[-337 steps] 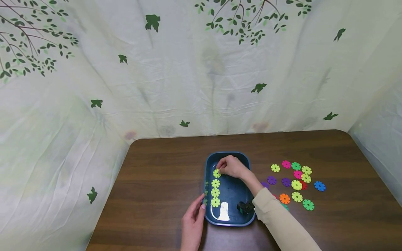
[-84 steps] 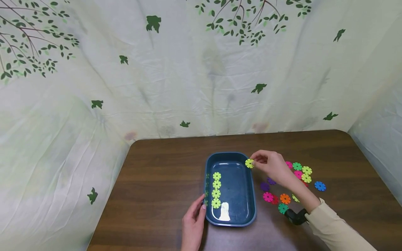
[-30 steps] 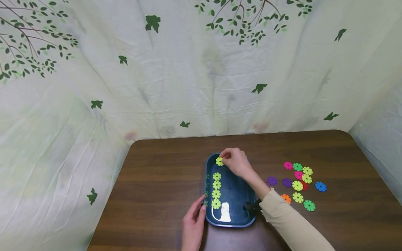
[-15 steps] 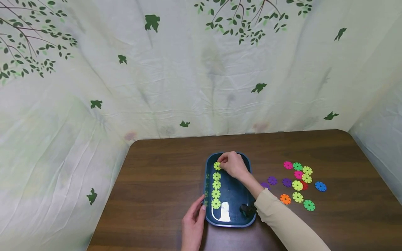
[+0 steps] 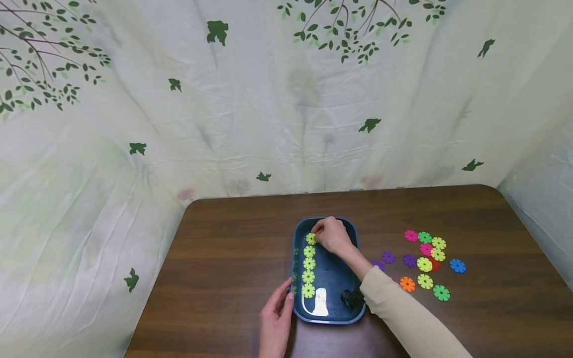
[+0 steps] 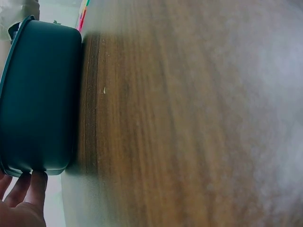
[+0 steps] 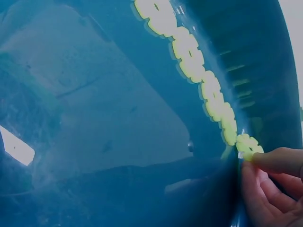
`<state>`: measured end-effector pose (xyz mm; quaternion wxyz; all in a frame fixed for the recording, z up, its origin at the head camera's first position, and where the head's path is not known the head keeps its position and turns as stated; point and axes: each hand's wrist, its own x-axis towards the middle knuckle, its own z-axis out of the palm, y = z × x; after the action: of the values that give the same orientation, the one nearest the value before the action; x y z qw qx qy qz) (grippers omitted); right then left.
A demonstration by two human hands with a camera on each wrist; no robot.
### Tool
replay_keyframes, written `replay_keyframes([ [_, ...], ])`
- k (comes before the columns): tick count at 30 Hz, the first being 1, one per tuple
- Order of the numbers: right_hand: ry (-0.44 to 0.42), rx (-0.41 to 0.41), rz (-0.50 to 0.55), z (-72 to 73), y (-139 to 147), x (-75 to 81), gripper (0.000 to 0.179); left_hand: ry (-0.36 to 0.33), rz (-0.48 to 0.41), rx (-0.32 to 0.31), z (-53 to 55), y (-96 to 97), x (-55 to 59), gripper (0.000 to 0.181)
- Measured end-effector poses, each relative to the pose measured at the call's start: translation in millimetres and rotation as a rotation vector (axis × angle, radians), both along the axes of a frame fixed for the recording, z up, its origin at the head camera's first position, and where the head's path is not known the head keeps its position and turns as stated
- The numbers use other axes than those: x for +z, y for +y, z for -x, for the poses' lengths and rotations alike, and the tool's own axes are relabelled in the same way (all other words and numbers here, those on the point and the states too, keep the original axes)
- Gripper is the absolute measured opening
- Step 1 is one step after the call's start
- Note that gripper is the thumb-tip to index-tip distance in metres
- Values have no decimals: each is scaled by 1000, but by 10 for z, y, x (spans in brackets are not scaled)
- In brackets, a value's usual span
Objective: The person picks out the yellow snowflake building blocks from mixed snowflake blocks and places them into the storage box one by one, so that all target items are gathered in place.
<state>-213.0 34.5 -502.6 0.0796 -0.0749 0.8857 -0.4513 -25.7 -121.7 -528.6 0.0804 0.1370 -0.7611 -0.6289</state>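
Note:
My right hand (image 5: 332,235) pinches a yellow notched plastic disc (image 7: 248,145) between thumb and fingertips, near the far left corner inside the dark blue tray (image 5: 335,278). This disc stands at the far end of a line of several yellow discs (image 5: 308,276) lying along the tray's left side. In the right wrist view the held disc looks tilted beside the end of the line; whether they touch I cannot tell. My left hand (image 5: 275,318) holds the tray's left edge, its fingertips (image 6: 35,184) against the outer wall in the left wrist view.
Loose notched discs lie right of the tray: purple (image 5: 409,260), pink (image 5: 411,235), orange (image 5: 407,284), green (image 5: 441,292), blue (image 5: 457,266) and yellow (image 5: 425,281). My right sleeve hides part of this area. A pale printed curtain (image 5: 286,124) hangs behind the brown table (image 5: 233,278).
A yellow disc was carried from the right over the tray's rim to the line's far end. Over the last second it moved nearer the line. The left hand stayed put.

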Motion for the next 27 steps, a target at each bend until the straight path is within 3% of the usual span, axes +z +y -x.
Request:
replay_keyframes([
  [8,-31,8,-11,8,-15,-14,5,-12,15,2,9,8,9,32],
  [23,-5,26,-37,-13,15,45,7,-65,64,2,21,3,8,32],
  [27,-9,24,-19,-11,19,63,7,-61,42,2,19,1,11,32],
])
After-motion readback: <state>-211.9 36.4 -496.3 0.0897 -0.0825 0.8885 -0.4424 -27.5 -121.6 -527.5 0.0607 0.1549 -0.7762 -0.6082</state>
